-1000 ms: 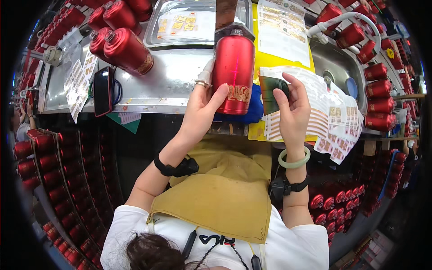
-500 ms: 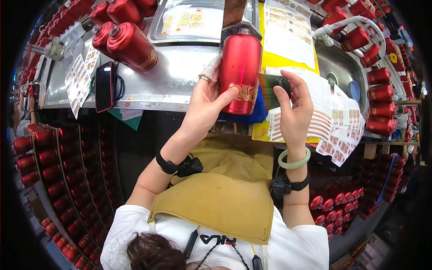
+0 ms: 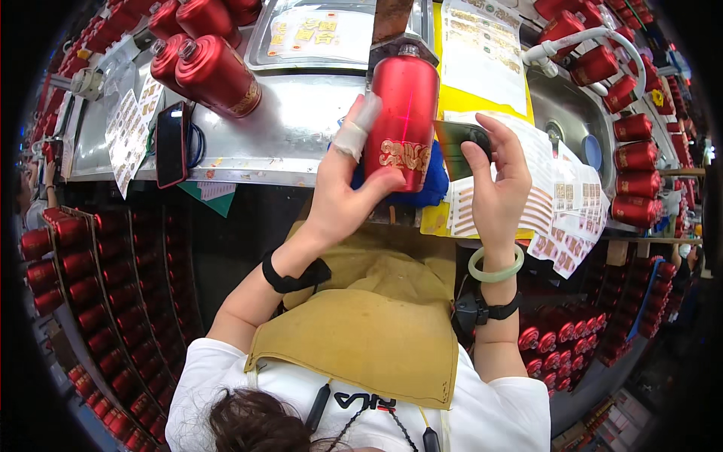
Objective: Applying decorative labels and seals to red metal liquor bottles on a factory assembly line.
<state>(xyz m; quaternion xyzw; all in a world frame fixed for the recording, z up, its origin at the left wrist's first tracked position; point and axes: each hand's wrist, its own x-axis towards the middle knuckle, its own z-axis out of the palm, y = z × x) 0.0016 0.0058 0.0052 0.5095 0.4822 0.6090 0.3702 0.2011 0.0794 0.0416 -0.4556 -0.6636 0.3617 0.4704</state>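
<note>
Glossy red in the head view: one bottle [image 3: 404,105], lengthwise over the blue cloth [image 3: 437,179], with neck toward the dark bracket [image 3: 423,47] beyond that cloth and gold ornament [image 3: 404,154] near the base; just left of the cloth, the left hand [image 3: 345,177], thumb at the bottle's base edge, forefinger spread well apart from it, white wrap [image 3: 352,140] about a finger; impossible to tell whether any hidden fingers clamp the bottle; right of the cloth, the right hand [image 3: 500,175], thumb and fingers together on a dark green flat piece [image 3: 456,147], near the bottle's side; farther right of the cloth, white sheets [image 3: 536,157] with brown strips, partly over a yellow mat [image 3: 432,221].

Most likely trouble, by judgement: a roll or slide off the cloth, from a rounded, slick body under so slight a thumb hold; next, a scuffed red finish or lifted gold edge, from the flat piece meeting the curve at a corner; also possible, a smudged or caught ornament, from the thumb so near; lastly, sheets nudged askew, from a right wrist too low above them.
</note>
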